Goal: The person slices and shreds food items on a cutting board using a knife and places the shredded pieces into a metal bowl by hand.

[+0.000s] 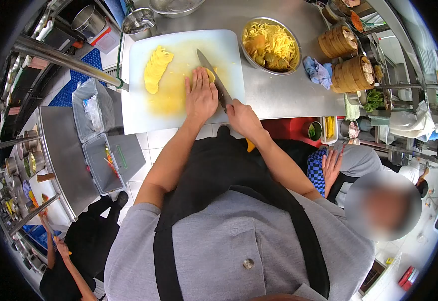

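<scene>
Shredded yellow strips (275,39) heaped in round steel bowl (247,55), one o'clock; folded yellow sheet (157,69) looks uncut, eleven o'clock on white cutting board (137,111); left hand (202,98) flat, fingers extended over small yellow piece (211,76); right hand (244,119) closed round long steel knife (219,83)

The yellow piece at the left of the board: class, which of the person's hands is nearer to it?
Left. The left hand rests to the right of the yellow piece; the right hand, gripping the knife, is farther right, by the board's near edge.
</scene>
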Demonstrator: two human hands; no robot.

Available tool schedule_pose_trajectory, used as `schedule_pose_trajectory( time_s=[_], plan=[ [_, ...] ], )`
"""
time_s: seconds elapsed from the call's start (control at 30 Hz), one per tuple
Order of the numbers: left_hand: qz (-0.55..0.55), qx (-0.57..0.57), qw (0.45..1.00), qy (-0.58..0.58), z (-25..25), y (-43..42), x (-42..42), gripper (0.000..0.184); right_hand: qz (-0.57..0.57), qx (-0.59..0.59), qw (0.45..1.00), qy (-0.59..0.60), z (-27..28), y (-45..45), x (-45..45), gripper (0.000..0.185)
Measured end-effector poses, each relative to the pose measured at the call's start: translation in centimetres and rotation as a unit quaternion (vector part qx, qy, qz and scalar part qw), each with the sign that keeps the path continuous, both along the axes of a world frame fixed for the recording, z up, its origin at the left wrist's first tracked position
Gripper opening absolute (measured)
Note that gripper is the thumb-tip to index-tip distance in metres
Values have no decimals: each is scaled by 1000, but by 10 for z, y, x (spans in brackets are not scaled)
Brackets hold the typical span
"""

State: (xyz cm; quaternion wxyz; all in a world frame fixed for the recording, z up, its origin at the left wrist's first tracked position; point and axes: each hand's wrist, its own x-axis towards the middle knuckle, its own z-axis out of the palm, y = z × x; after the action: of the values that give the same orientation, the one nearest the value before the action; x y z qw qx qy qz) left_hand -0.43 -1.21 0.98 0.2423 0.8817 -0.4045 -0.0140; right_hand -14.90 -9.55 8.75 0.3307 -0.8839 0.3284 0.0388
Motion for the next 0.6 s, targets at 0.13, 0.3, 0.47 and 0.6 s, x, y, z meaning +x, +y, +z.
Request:
schedule_pose_trajectory(
  time_s=[0.13,0.3,0.47,0.6],
  plan=[
    [6,-1,1000,-1,2,2,-2,64,23,9,1000,-15,-5,3,-16,33],
    [0,2,1000,4,0,1,-1,64,17,14,1000,-13,-11,2,4,33],
    [2,15,1000,-8,-1,2,0,64,7,16,1000,0,-12,16,-26,33],
    [-5,6,1000,15,-1,6,3,62,14,25,1000,-4,-2,17,-40,32]
  ],
)
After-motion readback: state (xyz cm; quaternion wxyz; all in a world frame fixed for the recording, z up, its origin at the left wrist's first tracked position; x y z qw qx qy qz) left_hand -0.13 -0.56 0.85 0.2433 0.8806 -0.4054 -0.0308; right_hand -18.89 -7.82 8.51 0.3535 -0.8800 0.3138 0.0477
